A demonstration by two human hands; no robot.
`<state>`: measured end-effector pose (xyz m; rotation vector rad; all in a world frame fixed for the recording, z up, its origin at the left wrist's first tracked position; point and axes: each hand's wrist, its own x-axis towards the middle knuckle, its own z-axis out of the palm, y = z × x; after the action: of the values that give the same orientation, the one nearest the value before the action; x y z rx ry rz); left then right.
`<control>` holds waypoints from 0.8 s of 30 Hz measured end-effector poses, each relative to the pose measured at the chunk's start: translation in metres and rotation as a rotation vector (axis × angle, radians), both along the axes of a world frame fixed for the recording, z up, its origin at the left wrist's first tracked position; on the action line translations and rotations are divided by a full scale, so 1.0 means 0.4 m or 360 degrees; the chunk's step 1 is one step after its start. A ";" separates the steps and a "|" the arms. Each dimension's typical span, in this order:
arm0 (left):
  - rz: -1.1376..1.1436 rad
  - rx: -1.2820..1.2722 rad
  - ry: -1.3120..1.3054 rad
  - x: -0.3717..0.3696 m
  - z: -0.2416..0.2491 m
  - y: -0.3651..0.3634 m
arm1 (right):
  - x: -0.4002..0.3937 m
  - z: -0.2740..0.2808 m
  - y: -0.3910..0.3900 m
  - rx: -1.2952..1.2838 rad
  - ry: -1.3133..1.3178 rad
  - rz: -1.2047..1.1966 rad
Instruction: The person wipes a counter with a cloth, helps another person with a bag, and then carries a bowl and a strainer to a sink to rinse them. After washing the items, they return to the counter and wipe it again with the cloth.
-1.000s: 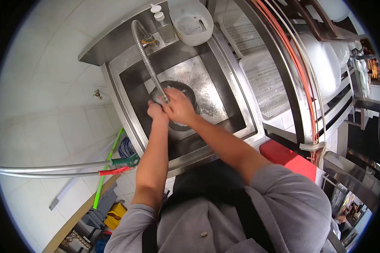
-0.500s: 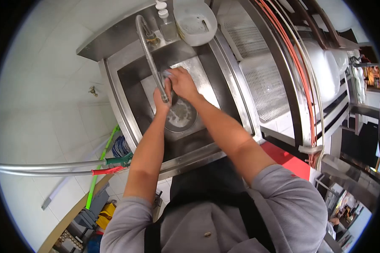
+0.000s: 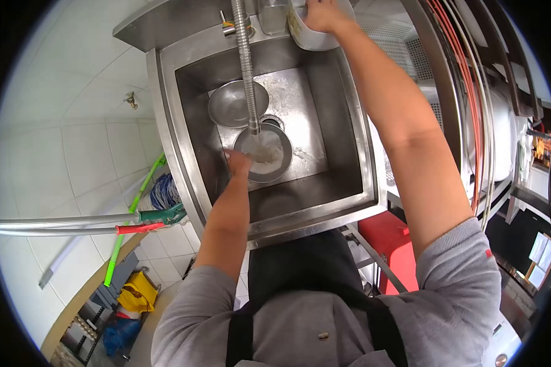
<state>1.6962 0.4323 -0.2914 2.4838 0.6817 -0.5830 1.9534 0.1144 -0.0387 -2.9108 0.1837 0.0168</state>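
My left hand (image 3: 239, 164) grips the left rim of a round metal bowl (image 3: 277, 173) in the sink, its fingers partly hidden. Cloudy, foamy water (image 3: 266, 153) fills the bowl, beneath the mouth of a ribbed metal faucet hose (image 3: 245, 67). A second metal bowl (image 3: 229, 105) lies just behind it, on the sink floor. My right hand (image 3: 324, 15) reaches into a white plastic tub (image 3: 312, 40) at the sink's back right corner. The top image edge and the tub hide part of that hand, and what its fingers touch cannot be made out.
The steel sink (image 3: 315, 220) has raised walls around the bowls. A clear bottle (image 3: 272, 17) stands beside the tub. Perforated white baskets (image 3: 398, 52) sit on the right behind a metal frame. Long handles (image 3: 67, 224) jut in from the left, and a red bin (image 3: 382, 244) stands below.
My hands, together under the faucet before, have parted. The right went back and right to the tub; the left came to the bowl's rim. The bowl behind now shows, and the view has shifted.
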 end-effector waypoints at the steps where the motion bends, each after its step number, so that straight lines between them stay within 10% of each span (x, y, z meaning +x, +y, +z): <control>1: 0.0221 -0.0181 0.0240 -0.006 -0.019 0.009 | -0.009 -0.005 0.025 -0.0223 0.0071 -0.0084; 7: 0.0132 -0.0949 0.0804 -0.051 -0.106 0.054 | 0.013 0.038 0.010 -0.0102 0.0583 0.0047; 10: -0.1088 -0.0172 0.0211 0.012 0.165 -0.078 | -0.021 0.146 0.034 -0.0009 0.0530 -0.0024; 14: -0.1688 0.0156 -0.0610 0.055 0.237 -0.157 | -0.197 0.257 0.084 0.0233 -0.0603 -0.0226; 18: -0.1376 0.0112 -0.0567 0.098 0.432 -0.214 | -0.414 0.155 0.089 0.0740 -0.1253 -0.0386; 24: -0.0564 -0.0580 -0.0438 0.137 0.557 -0.228 | -0.539 -0.213 0.185 0.0903 -0.0815 -0.0621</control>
<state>1.7511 0.3411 -0.0687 2.2830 0.0214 -0.4297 1.7377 0.1883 -0.1237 -2.1857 0.5464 -0.6225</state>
